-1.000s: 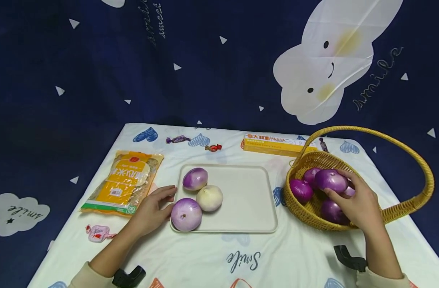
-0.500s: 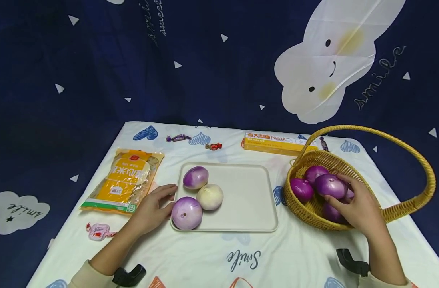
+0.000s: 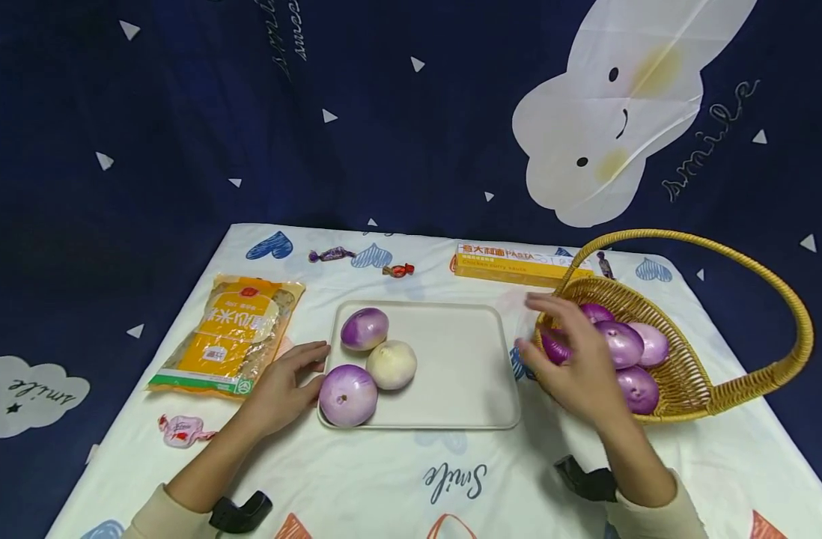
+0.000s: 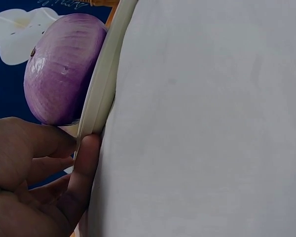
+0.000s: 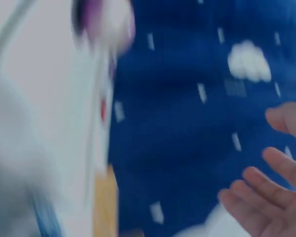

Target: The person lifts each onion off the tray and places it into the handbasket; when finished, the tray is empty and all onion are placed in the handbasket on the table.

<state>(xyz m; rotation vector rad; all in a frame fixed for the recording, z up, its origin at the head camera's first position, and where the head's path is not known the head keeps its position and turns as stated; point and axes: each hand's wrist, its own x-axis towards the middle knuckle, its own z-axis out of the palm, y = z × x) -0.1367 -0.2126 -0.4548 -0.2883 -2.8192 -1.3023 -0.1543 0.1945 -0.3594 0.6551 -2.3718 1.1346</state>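
At the left edge of the pale rectangular tray [image 3: 465,367], my left hand [image 3: 276,393] holds the rim, thumb and fingers right at it in the left wrist view. Three onions lie on the tray's left side: a purple-and-white onion [image 3: 364,329], a white onion [image 3: 392,365] and a light purple onion [image 3: 348,396] nearest that hand. My right hand [image 3: 579,359] hangs in front of the wicker basket's [image 3: 694,374] left side, holding nothing, its fingers spread apart in the right wrist view. Inside the basket are several onions, including a dark purple onion [image 3: 620,344]; the hand partly hides them.
An orange grain packet [image 3: 232,333] lies left of the tray. Behind it sits a yellow pasta box [image 3: 505,266]. Wrapped candies lie about: a purple candy [image 3: 332,254], a red candy [image 3: 399,270], a pink candy [image 3: 184,432]. The basket's tall handle [image 3: 781,299] arches up and rightward.
My right hand has let go of the dark purple onion in the basket and moved left toward the tray. The left hand has stayed at the tray's edge.
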